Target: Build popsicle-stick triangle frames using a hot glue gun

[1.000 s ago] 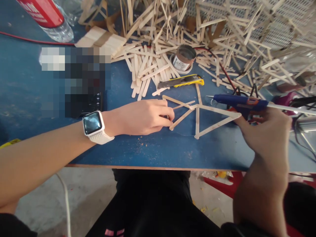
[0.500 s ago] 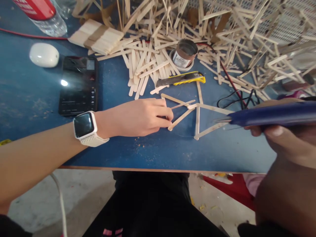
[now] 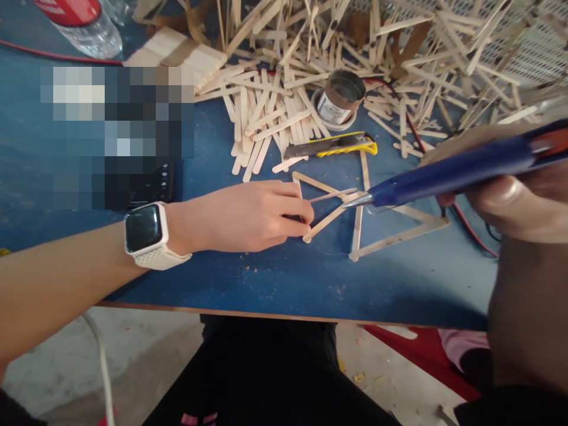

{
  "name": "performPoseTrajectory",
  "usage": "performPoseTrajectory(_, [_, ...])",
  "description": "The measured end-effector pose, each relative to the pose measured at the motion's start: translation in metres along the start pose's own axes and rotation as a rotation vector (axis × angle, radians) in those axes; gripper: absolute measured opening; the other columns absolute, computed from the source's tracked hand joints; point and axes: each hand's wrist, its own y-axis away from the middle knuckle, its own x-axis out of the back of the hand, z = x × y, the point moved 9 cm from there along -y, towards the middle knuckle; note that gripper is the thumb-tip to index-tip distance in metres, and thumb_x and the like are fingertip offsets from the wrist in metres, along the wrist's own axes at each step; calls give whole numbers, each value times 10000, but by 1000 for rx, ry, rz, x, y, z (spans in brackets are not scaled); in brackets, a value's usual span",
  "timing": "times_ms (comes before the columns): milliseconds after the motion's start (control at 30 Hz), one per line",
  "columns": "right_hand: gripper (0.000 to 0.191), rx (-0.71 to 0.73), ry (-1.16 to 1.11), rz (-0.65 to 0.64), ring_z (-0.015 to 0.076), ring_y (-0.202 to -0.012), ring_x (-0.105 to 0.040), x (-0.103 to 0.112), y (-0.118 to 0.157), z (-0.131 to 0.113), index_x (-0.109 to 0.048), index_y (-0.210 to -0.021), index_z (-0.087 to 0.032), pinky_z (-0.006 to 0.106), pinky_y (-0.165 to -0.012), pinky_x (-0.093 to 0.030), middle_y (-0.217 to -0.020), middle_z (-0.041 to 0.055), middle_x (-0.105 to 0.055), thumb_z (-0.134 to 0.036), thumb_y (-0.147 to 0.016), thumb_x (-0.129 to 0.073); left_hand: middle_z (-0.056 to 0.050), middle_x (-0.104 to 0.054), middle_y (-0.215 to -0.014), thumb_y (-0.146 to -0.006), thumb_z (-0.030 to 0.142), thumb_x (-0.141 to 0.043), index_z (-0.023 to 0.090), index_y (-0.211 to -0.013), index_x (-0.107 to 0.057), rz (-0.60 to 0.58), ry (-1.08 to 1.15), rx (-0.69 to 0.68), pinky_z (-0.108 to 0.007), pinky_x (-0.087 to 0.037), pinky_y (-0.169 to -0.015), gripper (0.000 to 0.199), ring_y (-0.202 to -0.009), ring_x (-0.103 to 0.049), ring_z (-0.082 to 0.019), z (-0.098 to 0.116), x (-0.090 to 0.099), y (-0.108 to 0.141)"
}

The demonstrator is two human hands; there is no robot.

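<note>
My left hand [image 3: 266, 216], with a watch [image 3: 144, 228] on its wrist, rests low over the table. Its fingers pinch the left part of a frame of flat wooden craft sticks [image 3: 327, 222]. One thin craft stick [image 3: 335, 194] runs from the fingertips to the frame's middle joint; the fingers hide its left end. My right hand [image 3: 492, 189] is closed around a blue hot glue gun [image 3: 452, 171], its body tilted down to the left. The metal nozzle [image 3: 357, 201] is at the joint where the sticks cross; whether it touches them I cannot tell.
Behind the frame lie a yellow box cutter [image 3: 332, 145], a small brown-rimmed jar [image 3: 341, 97] and a heap of loose craft sticks [image 3: 266, 118]. A banded stick bundle [image 3: 177, 56], a bottle [image 3: 84, 26] and a partly pixelated phone [image 3: 155, 183] are at left. A red cord [image 3: 470, 231] passes at right.
My right hand has brought the glue gun left, from beside the frame's right part to its middle joint. My left hand has stayed on the sticks. The view has shifted slightly.
</note>
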Motion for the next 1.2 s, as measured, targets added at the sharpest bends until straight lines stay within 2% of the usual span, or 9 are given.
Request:
performPoseTrajectory(33, [856,91,-194,-220,154,-729,-760,-24,-2,-13,-788,-813,-114,360,-548,-346,-892,77,-812,-950,-827,-605,-72,-802,-1296,-1095,70,-480,205,-1178,-837,0,-12,-3,-381,-578,-1104,391,-1182,-711,-230,0,0,0])
performPoseTrajectory(100, [650,229,-480,-480,147,-672,-735,-48,0,-40,-805,-884,-183,308,-514,-440,-808,67,-779,-828,-891,-728,-83,-799,-1298,-1100,73,-476,188,-1188,-835,9,-21,-11,-382,-585,-1089,387,-1162,-711,-233,2,2,0])
performPoseTrajectory(167, [566,288,-565,-560,121,-572,-660,-55,0,-55,-808,-955,-208,298,-467,-459,-746,51,-730,-764,-956,-705,-89,-797,-1297,-1107,85,-477,184,-1197,-834,14,-22,-14,-376,-593,-1063,381,-1147,-709,-234,2,2,0])
performPoseTrajectory(300, [495,355,-470,-723,99,-509,-575,-63,7,-74,-767,-1040,-240,281,-412,-425,-698,19,-674,-712,-1035,-619,-73,-795,-1301,-1122,105,-459,203,-1205,-833,1,-18,2,-361,-586,-1078,395,-1164,-702,-230,1,1,0])
performPoseTrajectory(467, [476,434,-266,-674,116,-552,-603,-55,14,-87,-716,-972,-267,307,-420,-436,-739,24,-694,-731,-1024,-624,-66,-794,-1303,-1111,94,-445,213,-1158,-831,-3,17,-1,-367,-578,-1107,407,-1179,-706,-224,-2,-2,0])
performPoseTrajectory(667, [310,497,-81,-597,174,-601,-652,-56,18,-100,-700,-943,-326,393,-484,-490,-792,33,-746,-626,-1023,-681,-79,-795,-1304,-1103,103,-447,209,-1153,-830,7,31,-6,-379,-589,-1089,400,-1172,-709,-234,-3,-2,0])
performPoseTrajectory(833, [318,522,-76,-617,127,-532,-636,-63,20,-105,-705,-949,-314,356,-466,-481,-756,8,-766,-626,-1012,-707,-81,-798,-1292,-1113,109,-434,205,-1166,-831,12,34,-10,-384,-591,-1096,412,-1170,-721,-237,-3,-2,0])
performPoseTrajectory(1067, [374,451,-104,-614,141,-456,-493,-69,21,-107,-656,-838,-315,403,-437,-387,-617,-4,-635,-633,-1036,-664,-65,-803,-1286,-1066,77,-524,242,-1146,-848,29,128,45,-352,-593,-1108,372,-1167,-722,-225,-8,-1,-2])
performPoseTrajectory(1200, [458,429,-132,-658,163,-556,-598,-71,24,-108,-628,-752,-302,409,-463,-420,-742,26,-703,-639,-1062,-605,-69,-805,-1277,-1058,63,-531,242,-1124,-856,28,145,62,-358,-599,-1088,376,-1147,-723,-226,-9,0,-2])
